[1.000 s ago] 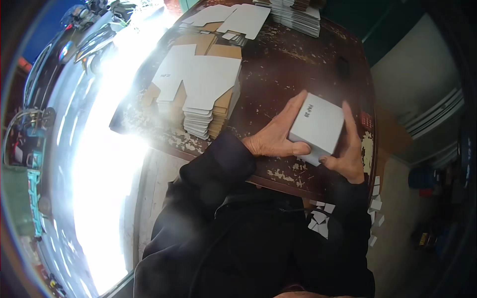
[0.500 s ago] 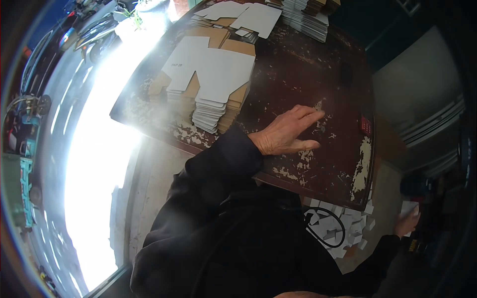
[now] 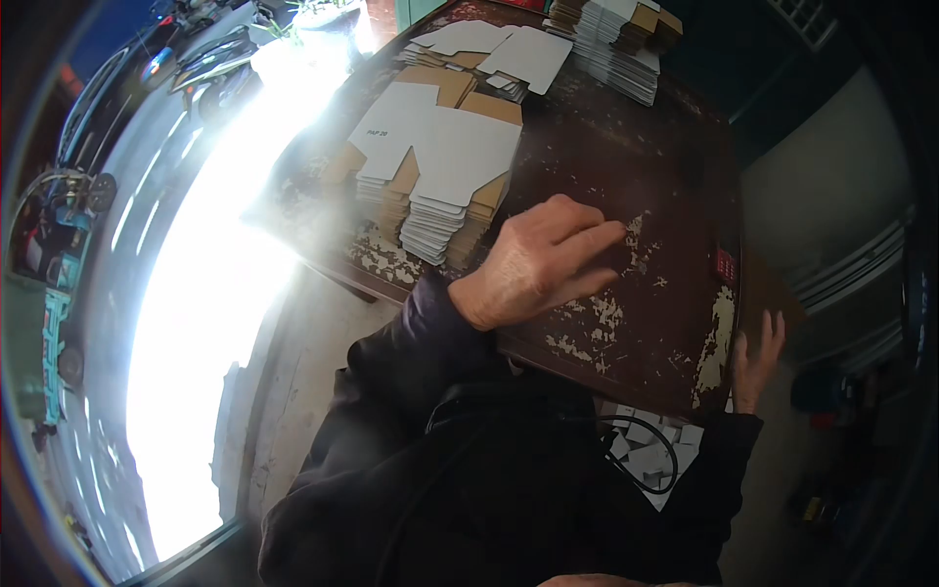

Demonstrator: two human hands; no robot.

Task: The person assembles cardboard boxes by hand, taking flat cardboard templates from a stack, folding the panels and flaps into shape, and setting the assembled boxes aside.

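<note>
My left hand (image 3: 548, 262) is raised over the worn dark red table (image 3: 675, 186), its fingers bent but apart, holding nothing. Just beyond it, to the left, is a stack of flat white and brown carton blanks (image 3: 440, 147), the top one printed "PAP 20". My right hand (image 3: 758, 362) is off the table's right edge, fingers spread and empty. Below that edge, near my right forearm, lie many small white boxes (image 3: 650, 445), partly hidden by the sleeve and a black cord.
Further flat blanks (image 3: 528, 57) and a taller stack of them (image 3: 616, 54) stand at the table's far side. A small red object (image 3: 725, 266) lies by the right edge. Bright glare comes from the left, with vehicles outside.
The white box held in both hands went down to the right in my right hand and was let go; that hand has come back up empty. My left hand has lifted and moved slightly left.
</note>
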